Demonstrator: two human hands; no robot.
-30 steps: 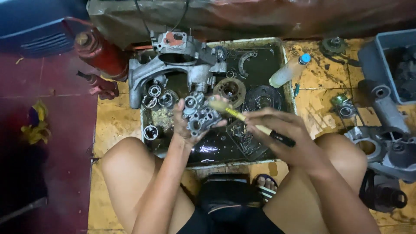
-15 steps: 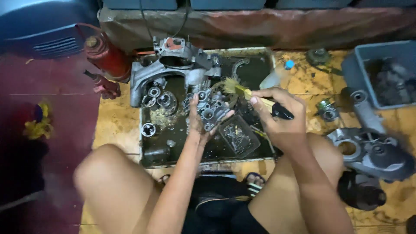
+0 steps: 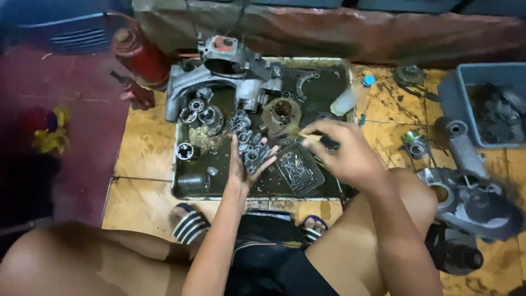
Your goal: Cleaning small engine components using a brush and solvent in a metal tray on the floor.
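A seated person is cleaning engine parts over a shallow metal wash tray of dark fluid. The left hand is cupping a grimy cluster of small metal parts above the tray's centre, fingers curled up around it. The right hand is closing around a dark-handled brush, just right of the cluster, above a small rectangular parts dish.
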